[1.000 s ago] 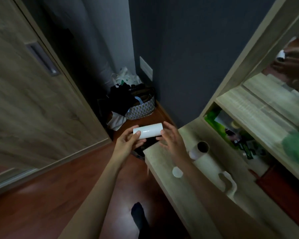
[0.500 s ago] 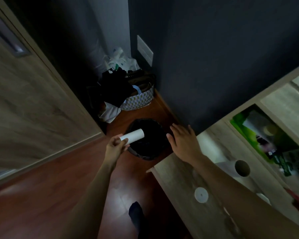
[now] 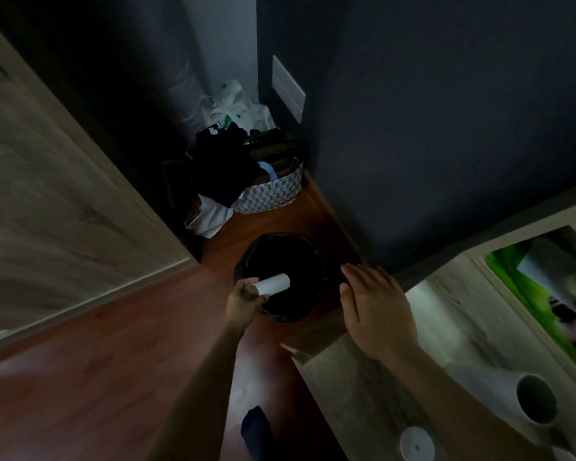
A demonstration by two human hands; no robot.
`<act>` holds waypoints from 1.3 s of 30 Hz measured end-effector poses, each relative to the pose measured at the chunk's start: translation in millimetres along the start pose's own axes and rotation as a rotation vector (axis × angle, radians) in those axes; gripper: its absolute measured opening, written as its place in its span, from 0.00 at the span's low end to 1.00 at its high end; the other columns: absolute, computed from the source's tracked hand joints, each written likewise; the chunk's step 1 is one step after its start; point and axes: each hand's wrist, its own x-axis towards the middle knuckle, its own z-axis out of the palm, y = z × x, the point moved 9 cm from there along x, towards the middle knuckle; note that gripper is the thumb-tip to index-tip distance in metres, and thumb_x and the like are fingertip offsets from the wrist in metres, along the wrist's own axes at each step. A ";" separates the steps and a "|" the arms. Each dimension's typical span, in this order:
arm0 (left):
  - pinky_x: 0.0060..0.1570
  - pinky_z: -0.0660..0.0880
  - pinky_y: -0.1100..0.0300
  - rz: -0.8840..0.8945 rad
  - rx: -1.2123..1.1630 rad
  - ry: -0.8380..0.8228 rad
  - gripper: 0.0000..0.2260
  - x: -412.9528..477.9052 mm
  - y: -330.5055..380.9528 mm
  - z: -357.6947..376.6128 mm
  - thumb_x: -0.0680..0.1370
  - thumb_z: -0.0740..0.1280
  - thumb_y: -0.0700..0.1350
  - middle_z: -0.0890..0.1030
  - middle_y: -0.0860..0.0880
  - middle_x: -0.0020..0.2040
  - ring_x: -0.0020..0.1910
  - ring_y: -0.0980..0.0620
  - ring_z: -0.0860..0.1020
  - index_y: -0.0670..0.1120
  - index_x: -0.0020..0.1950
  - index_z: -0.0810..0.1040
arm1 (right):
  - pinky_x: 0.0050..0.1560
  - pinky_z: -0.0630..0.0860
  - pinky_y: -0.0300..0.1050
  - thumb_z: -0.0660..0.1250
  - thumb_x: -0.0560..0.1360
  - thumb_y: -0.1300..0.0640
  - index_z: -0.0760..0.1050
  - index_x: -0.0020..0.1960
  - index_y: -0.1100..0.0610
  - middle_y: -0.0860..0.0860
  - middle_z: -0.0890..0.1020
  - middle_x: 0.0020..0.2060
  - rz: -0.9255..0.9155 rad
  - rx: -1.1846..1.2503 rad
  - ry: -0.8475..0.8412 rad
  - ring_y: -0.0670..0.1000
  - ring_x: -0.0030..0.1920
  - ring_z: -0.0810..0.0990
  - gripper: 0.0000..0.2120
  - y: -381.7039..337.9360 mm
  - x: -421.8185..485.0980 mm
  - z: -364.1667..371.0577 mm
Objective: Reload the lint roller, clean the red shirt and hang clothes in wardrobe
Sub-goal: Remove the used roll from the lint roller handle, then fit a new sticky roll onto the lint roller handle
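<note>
Two hands had shared the tube [image 3: 273,283] a second before; now only the left hand [image 3: 245,301] held it, and it had travelled from the desk [image 3: 346,394] corner out over the bin [image 3: 246,257]. Since half a second earlier it had moved further in from the bin's 9 o'clock rim.

The left fingers and thumb were curled about the tube's near end, pinching it. The rest stuck out past the fingertips toward 2 o'clock, above the bin's black mouth. It was a short, plain white cylinder, its near end showing hollow.

At the bin's 3 o'clock the right hand [image 3: 376,304] stayed palm down over the desk corner, fingers straight and close together, holding nothing; whether it touched the wood could not be told. A larger white roll [image 3: 499,390] lay on the desk at 5 o'clock.
</note>
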 end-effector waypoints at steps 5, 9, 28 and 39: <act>0.54 0.79 0.51 0.033 -0.022 -0.043 0.27 24.5 -12.9 18.6 0.70 0.73 0.31 0.76 0.45 0.63 0.58 0.44 0.79 0.51 0.63 0.72 | 0.63 0.70 0.48 0.49 0.78 0.49 0.77 0.62 0.59 0.53 0.82 0.57 0.014 0.005 0.034 0.52 0.58 0.80 0.24 3.0 -0.3 -0.2; 0.53 0.77 0.56 0.023 0.037 -0.048 0.28 20.3 -15.2 18.8 0.72 0.73 0.35 0.77 0.49 0.61 0.57 0.50 0.78 0.50 0.69 0.70 | 0.61 0.71 0.48 0.52 0.78 0.50 0.78 0.61 0.59 0.53 0.83 0.56 0.015 -0.004 0.063 0.52 0.56 0.81 0.22 3.0 -1.0 -2.7; 0.48 0.79 0.63 0.291 -0.417 0.120 0.12 -198.0 137.9 -54.5 0.80 0.61 0.32 0.85 0.45 0.48 0.45 0.52 0.84 0.45 0.53 0.81 | 0.54 0.71 0.48 0.46 0.75 0.50 0.79 0.56 0.56 0.53 0.84 0.50 0.067 0.175 -0.092 0.55 0.51 0.80 0.25 0.1 -9.4 -13.3; 0.51 0.79 0.61 0.382 -0.173 0.026 0.11 -281.2 183.9 -11.8 0.79 0.62 0.33 0.83 0.45 0.50 0.46 0.52 0.82 0.44 0.57 0.79 | 0.57 0.73 0.50 0.59 0.78 0.57 0.76 0.61 0.58 0.54 0.78 0.57 0.003 0.501 0.227 0.53 0.58 0.74 0.14 19.9 -94.2 -163.1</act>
